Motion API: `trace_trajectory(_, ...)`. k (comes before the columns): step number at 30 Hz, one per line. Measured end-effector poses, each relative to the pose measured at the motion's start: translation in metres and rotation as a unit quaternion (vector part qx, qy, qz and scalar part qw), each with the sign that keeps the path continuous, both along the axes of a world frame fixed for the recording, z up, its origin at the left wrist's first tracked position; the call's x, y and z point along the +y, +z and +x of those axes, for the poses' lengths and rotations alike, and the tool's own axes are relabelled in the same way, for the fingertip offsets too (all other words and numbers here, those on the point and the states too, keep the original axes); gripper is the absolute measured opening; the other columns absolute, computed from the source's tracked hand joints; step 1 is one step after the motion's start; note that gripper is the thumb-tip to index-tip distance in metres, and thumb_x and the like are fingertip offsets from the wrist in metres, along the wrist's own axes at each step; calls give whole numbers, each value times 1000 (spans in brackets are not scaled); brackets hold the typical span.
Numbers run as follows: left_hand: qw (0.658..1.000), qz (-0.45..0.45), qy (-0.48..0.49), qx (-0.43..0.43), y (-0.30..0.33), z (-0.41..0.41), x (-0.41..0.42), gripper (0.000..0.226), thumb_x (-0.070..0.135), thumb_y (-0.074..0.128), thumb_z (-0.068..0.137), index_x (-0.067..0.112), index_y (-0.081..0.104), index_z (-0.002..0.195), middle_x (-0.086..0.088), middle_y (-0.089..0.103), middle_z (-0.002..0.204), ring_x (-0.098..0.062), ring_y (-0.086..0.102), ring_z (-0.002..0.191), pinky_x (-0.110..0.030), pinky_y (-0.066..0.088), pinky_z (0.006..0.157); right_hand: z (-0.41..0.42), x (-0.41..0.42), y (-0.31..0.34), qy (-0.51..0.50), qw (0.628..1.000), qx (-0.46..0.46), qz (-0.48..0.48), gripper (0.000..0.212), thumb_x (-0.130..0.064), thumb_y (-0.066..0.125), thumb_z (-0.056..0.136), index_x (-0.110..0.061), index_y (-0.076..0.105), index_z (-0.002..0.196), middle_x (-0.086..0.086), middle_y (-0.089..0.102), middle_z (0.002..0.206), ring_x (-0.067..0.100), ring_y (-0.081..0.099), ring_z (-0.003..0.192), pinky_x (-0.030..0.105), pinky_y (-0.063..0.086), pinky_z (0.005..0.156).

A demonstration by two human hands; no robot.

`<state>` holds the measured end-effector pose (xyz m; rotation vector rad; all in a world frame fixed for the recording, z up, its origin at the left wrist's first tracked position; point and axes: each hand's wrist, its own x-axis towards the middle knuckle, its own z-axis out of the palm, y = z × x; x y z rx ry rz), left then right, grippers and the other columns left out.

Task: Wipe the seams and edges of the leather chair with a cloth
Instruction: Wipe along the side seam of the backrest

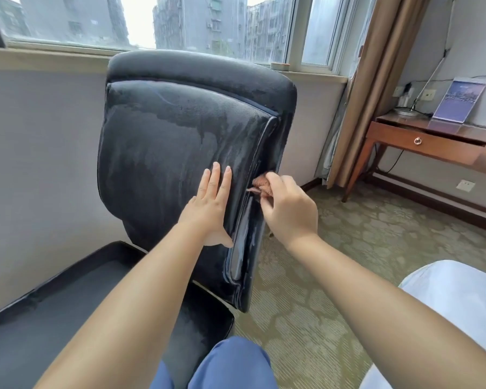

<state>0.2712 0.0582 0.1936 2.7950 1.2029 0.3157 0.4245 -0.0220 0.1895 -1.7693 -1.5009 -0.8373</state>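
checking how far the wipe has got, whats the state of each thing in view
leather chair: backrest streaked with damp patches
cloth: bunched, pressed into the right side seam
right hand: shut on the cloth
left hand: open, flat against the backrest
desk drawer: slightly open

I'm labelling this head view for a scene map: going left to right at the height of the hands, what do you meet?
Chair backrest → left hand, flat on the leather → side seam → cloth → right hand, pressing the cloth into the seam → curtain → wooden desk.
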Motion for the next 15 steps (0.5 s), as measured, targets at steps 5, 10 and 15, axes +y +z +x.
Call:
trace_trajectory(5,1000,10,-2,-1,-3,-1,1,150,34,88,61,27,-46,127,-2,-44,149,-22,-34,141,-45,30,116,-7,1,-27,-2,1000,-12,-22,35,-14,81,67,-9,70,100,12,62,84,26,63,59,27,48,41)
trace_trajectory(10,1000,18,-2,-4,-6,0,1,148,26,88,62,27,-45,127,-2,-43,150,-23,-33,142,-45,32,114,-15,2,-65,-14,997,20,-70,38,-13,84,63,-9,72,100,12,61,85,25,62,57,27,45,36)
trace_trajectory(15,1000,17,-3,-14,-7,-2,0,142,11,83,67,24,-39,139,-1,-42,151,-22,-31,143,-35,39,109,-12,2,-57,-16,994,2,-104,31,-12,80,69,-11,72,99,11,61,82,27,62,57,28,44,38)
